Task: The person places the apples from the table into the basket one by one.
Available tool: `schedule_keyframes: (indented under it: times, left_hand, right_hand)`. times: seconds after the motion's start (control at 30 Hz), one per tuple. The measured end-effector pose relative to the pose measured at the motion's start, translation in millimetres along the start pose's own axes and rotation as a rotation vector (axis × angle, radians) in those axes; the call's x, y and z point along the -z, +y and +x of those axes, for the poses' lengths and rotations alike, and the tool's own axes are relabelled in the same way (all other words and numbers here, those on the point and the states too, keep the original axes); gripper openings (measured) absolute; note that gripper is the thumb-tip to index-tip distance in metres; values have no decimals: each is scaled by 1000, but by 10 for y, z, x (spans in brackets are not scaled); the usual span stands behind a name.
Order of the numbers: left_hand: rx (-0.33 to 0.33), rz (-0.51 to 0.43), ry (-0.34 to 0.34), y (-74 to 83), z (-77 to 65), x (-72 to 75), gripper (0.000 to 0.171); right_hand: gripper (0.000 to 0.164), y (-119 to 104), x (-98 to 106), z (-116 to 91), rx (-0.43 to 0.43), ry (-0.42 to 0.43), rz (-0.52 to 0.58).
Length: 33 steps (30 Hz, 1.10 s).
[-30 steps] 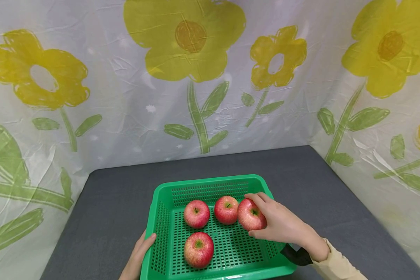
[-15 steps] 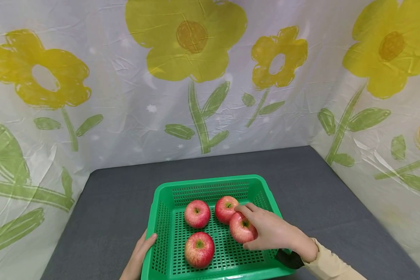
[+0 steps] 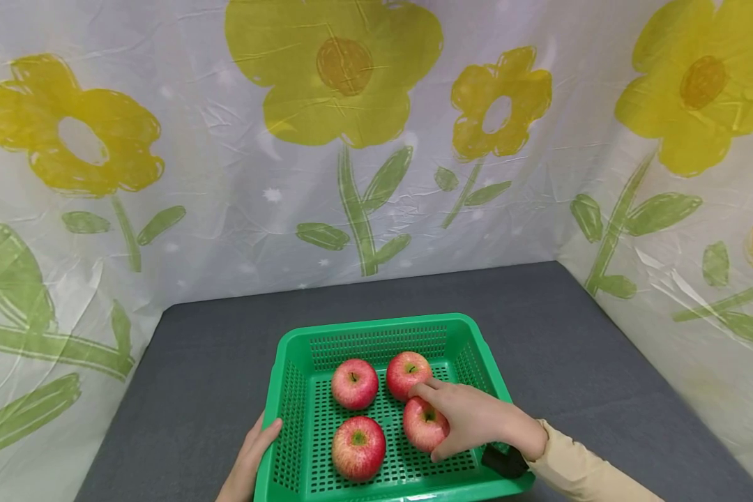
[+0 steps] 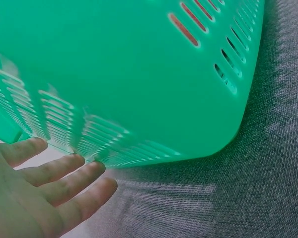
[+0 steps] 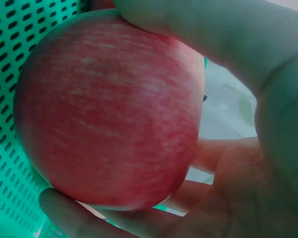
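Note:
In the head view, a green plastic basket (image 3: 385,323) with slotted walls holds several red apples. My right hand (image 3: 470,418) grips one apple (image 3: 424,425) inside it, thumb on the near side and fingers over the far side. That apple (image 5: 109,109) fills much of the right wrist view, between thumb and fingers. Another apple (image 3: 406,373) is just behind it; two more, a rear apple (image 3: 354,384) and a front apple (image 3: 358,450), sit to the left. My left hand (image 3: 249,460) holds the basket's left side, thumb at the rim, fingers (image 4: 64,168) against the outer wall.
The basket stands on a dark grey cloth-covered table (image 3: 207,362). Behind and beside the table hangs a pale curtain (image 3: 226,209) printed with yellow flowers. A black strap (image 3: 505,460) is on the right wrist, over the basket's right front rim.
My right hand has brought its apple left and toward the near side, lower into the basket. The left hand and the other apples stay nearly the same.

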State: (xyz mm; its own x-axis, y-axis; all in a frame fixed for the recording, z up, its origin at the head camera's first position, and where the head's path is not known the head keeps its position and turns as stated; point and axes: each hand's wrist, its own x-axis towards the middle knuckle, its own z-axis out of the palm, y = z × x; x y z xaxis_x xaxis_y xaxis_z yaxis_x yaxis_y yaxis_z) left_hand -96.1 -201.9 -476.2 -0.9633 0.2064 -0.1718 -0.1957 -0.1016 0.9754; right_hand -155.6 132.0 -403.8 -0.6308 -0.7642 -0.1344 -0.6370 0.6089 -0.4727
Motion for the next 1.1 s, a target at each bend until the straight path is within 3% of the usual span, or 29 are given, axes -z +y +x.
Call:
schedule_keyframes:
  times: [0.37,0.6,0.8,1.1]
  left_hand:
    - [-29,73,42,-25,9,9,53]
    - [4,-8,1,-3,-1,0,52]
    - [-7,-14,-8,-2,-5,-9,52]
    - [-27,69,33,-18,11,8,53]
  right_hand:
    - [69,44,-68,54,64,-40,5]
    - [71,76,-117,98,113,-77,12]
    - [77,132,-177,122,153,-102,-10]
    - [79,161,-202,135,184,-112,-32]
